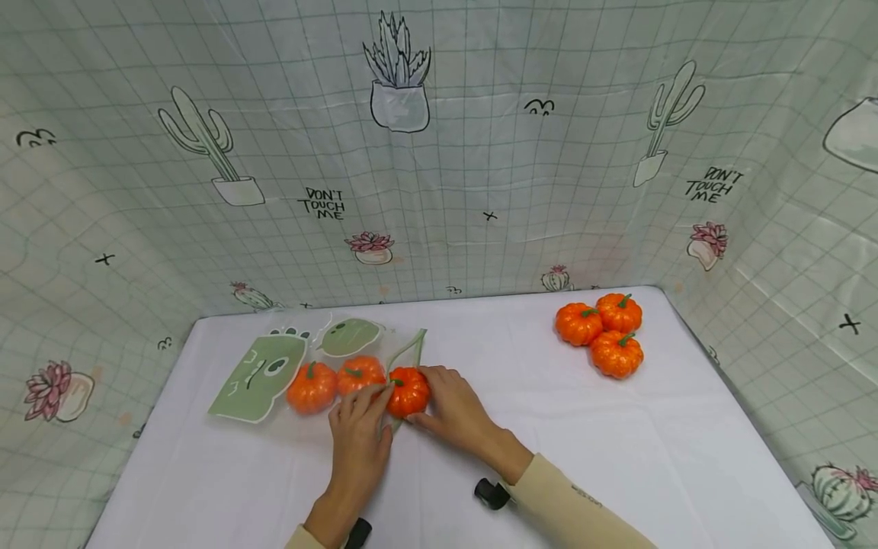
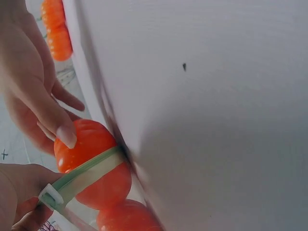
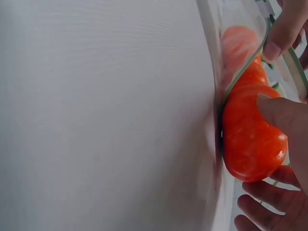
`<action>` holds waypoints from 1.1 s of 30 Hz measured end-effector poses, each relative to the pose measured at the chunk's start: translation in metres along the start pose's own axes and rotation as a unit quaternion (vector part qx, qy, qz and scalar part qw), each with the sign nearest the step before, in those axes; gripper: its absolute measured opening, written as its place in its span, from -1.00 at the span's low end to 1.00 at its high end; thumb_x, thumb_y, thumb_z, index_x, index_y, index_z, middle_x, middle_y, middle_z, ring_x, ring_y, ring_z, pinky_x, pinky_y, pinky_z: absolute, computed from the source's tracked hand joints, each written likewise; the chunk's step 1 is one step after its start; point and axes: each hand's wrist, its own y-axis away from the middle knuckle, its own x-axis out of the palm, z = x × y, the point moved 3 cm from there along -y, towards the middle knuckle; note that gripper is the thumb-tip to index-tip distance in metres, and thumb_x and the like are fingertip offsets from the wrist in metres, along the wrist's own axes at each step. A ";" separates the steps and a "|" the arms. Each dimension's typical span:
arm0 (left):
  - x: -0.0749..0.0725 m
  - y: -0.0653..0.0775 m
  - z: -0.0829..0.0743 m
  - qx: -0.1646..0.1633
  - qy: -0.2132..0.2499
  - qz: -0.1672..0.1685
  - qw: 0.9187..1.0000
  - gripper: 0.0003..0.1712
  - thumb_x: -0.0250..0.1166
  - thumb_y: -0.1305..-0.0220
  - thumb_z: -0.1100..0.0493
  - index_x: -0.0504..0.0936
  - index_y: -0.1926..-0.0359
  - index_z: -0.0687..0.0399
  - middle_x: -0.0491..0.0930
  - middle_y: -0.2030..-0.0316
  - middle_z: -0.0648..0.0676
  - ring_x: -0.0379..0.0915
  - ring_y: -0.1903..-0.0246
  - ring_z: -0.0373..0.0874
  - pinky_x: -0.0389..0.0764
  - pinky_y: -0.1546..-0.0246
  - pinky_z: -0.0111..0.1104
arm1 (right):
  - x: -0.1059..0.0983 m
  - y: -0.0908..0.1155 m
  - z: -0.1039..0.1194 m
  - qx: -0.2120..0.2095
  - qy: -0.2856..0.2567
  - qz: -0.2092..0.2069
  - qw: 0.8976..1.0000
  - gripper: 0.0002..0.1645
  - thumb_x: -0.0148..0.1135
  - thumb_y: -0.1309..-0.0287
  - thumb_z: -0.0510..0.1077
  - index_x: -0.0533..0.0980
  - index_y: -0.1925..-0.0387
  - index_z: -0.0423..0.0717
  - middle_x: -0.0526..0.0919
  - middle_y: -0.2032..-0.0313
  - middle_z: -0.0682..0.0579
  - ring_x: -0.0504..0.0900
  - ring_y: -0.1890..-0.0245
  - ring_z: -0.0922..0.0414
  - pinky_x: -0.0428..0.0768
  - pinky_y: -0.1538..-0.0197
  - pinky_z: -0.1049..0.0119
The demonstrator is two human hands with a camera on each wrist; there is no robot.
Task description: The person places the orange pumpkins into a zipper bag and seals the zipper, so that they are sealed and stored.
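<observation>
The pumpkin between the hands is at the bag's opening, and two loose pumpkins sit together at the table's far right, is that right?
Not quite: the head view shows three loose pumpkins, not two, together at the far right of the table. The pumpkin between the hands is at the opening of the bag, as you said.

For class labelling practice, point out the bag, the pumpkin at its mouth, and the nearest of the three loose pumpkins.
Bag (image 1: 255,378), head view: printed green face.
Pumpkin at its mouth (image 3: 254,140), right wrist view: rounded side.
Nearest loose pumpkin (image 1: 616,357), head view: front side.
</observation>
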 end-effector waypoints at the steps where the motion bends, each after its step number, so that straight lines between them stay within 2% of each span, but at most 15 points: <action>1: 0.000 0.000 0.000 0.002 0.000 -0.001 1.000 -0.31 0.60 0.14 0.56 0.73 -0.14 0.32 0.66 -0.07 0.17 0.44 -0.11 0.16 0.33 -0.05 0.07 | 0.001 -0.001 0.000 -0.001 0.006 0.000 1.000 -0.12 0.61 -0.14 0.04 0.44 -0.36 -0.26 0.63 -0.20 -0.16 0.60 -0.18 -0.10 0.59 -0.27 -0.01; 8: 0.002 -0.001 0.001 0.011 -0.002 -0.017 1.000 -0.30 0.58 0.17 0.59 0.73 -0.12 0.30 0.67 -0.08 0.16 0.44 -0.08 0.16 0.35 -0.03 0.07 | 0.005 -0.010 0.007 -0.034 0.087 -0.017 0.995 -0.15 0.60 -0.14 0.13 0.50 -0.32 -0.21 0.65 -0.14 -0.12 0.61 -0.17 -0.12 0.61 -0.23 -0.03; 14: 0.002 0.000 0.003 0.009 -0.001 -0.023 1.000 -0.31 0.57 0.17 0.60 0.74 -0.12 0.31 0.67 -0.09 0.17 0.45 -0.06 0.18 0.36 -0.04 0.11 | 0.010 -0.014 0.011 -0.051 0.119 -0.014 0.991 -0.12 0.57 -0.16 0.19 0.48 -0.34 -0.21 0.63 -0.14 -0.13 0.62 -0.16 -0.10 0.61 -0.23 0.01; 20: 0.001 0.000 0.003 0.011 -0.003 -0.021 1.000 -0.32 0.57 0.15 0.58 0.74 -0.12 0.31 0.67 -0.09 0.18 0.46 -0.05 0.18 0.35 -0.04 0.11 | 0.006 -0.009 0.007 -0.024 0.106 -0.010 0.994 -0.15 0.56 -0.18 0.12 0.47 -0.36 -0.20 0.60 -0.17 -0.13 0.58 -0.18 -0.11 0.60 -0.23 0.00; 24: 0.002 0.000 0.002 0.013 -0.005 -0.020 1.000 -0.31 0.57 0.16 0.58 0.73 -0.13 0.32 0.67 -0.08 0.18 0.45 -0.05 0.17 0.35 -0.03 0.11 | 0.004 -0.008 0.005 -0.026 0.085 -0.014 0.996 -0.20 0.57 -0.18 0.08 0.50 -0.33 -0.20 0.60 -0.15 -0.12 0.58 -0.17 -0.12 0.60 -0.22 -0.02; 33: 0.002 0.001 0.001 0.006 -0.004 -0.013 1.000 -0.32 0.57 0.13 0.58 0.73 -0.14 0.32 0.65 -0.09 0.17 0.44 -0.05 0.16 0.35 -0.04 0.11 | 0.012 -0.016 0.010 -0.019 0.086 0.009 0.996 -0.20 0.53 -0.23 0.15 0.50 -0.36 -0.14 0.61 -0.15 -0.12 0.58 -0.17 -0.09 0.59 -0.23 0.01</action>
